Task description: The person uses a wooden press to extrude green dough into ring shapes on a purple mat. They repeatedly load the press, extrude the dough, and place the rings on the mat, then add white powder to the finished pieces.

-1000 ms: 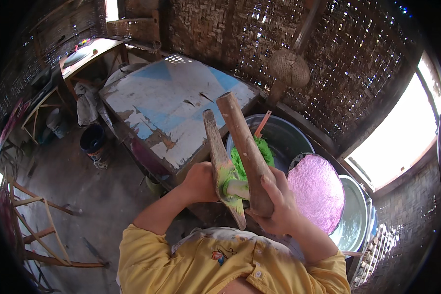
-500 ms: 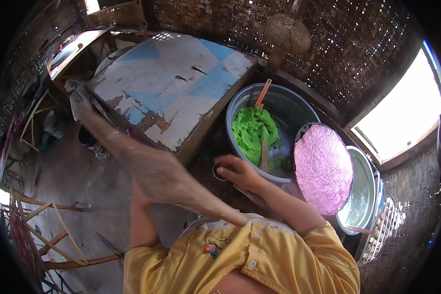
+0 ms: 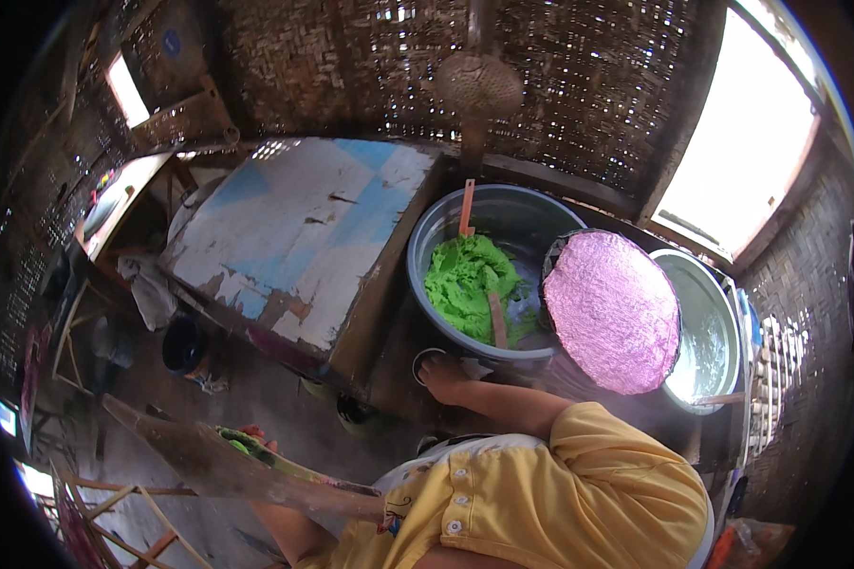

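Wooden paddles [image 3: 228, 465], smeared with green paste, are held by the left hand [image 3: 256, 444], fingers closed round them, off to the side; the right hand [image 3: 443, 376], fingers curled, grip indiscernible, is rested just below the basin [image 3: 427, 248] of green dough [image 3: 470, 280].

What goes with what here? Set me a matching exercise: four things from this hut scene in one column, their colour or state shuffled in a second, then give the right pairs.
Things:
1. dough in the grey basin
2. round lid
3. far basin
4. table top

Descriptions:
A. holds clear water
B. bright green
C. peeling blue and white paint
D. shiny pink

Pairs: 1-B, 2-D, 3-A, 4-C
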Demonstrator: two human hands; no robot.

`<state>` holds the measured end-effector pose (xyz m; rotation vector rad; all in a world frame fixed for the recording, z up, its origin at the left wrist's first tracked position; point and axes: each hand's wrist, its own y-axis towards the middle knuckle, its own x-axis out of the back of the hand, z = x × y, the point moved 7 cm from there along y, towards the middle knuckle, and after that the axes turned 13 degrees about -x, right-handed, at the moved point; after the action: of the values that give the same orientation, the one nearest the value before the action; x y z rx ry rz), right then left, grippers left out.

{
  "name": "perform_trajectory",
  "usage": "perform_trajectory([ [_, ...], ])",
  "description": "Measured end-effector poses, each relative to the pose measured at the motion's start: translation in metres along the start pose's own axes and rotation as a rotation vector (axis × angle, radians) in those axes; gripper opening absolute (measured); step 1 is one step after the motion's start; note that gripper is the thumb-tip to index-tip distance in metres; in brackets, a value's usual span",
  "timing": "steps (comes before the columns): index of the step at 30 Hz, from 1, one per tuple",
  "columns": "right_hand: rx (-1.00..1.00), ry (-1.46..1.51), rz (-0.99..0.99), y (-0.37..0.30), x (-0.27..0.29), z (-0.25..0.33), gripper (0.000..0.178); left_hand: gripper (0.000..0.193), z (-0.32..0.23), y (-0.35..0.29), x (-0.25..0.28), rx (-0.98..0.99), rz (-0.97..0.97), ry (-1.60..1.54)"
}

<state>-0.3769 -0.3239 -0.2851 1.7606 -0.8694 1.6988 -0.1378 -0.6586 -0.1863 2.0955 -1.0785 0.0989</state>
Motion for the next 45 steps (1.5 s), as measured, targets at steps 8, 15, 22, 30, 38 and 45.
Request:
perform_trajectory([
  [8,0.084,0.033,-0.102,-0.013,0.009,0.005,0.02,0.032,0.0,0.046,-0.037,0.017,0.078,-0.212],
  [15,0.274,0.253,-0.125,-0.052,0.072,0.012,0.017,0.039,-0.105,0.091,-0.086,0.587,0.573,-1.172],
  [22,0.042,0.7,-0.376,-0.161,0.202,-0.112,0.02,0.054,-0.174,0.115,-0.15,0.657,1.232,-1.517],
  [30,-0.534,0.145,-0.137,-0.293,0.183,-0.276,0.018,0.032,-0.199,0.125,-0.251,1.388,1.531,-0.958],
  [38,-0.692,0.34,-0.48,-0.348,0.165,-0.324,0.023,0.04,-0.272,0.13,-0.298,0.785,1.258,-1.427],
  [45,-1.333,0.645,-0.512,-0.361,0.096,-0.423,0.04,0.05,-0.246,0.139,-0.32,0.438,1.321,-1.517],
])
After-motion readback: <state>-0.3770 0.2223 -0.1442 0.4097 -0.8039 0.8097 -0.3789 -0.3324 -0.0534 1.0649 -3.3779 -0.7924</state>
